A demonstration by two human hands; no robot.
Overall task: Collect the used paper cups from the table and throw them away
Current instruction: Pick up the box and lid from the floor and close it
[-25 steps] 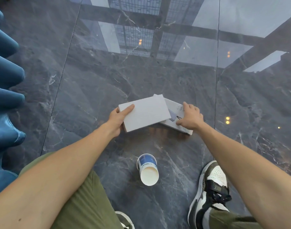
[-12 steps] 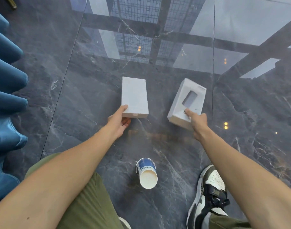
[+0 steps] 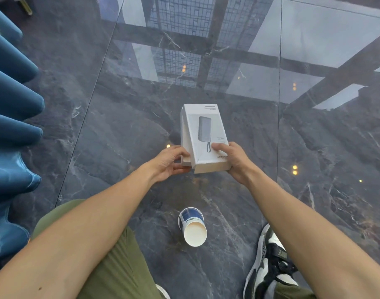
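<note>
A paper cup with a blue band and white inside lies on its side on the dark marble floor, its mouth toward me, between my knee and my shoe. Above the floor I hold a white product box. My right hand grips the printed lid, which shows a power bank picture. My left hand grips the white tray part sticking out under the lid's left edge. The cup is untouched, below and nearer than both hands.
Glossy dark marble floor reflects a ceiling grid. A blue tufted seat runs down the left edge. My olive-trousered knee is lower left and my black-and-white sneaker lower right.
The two box halves, held apart half a second ago, have come together, the lid now over the tray. The cup has not moved.
</note>
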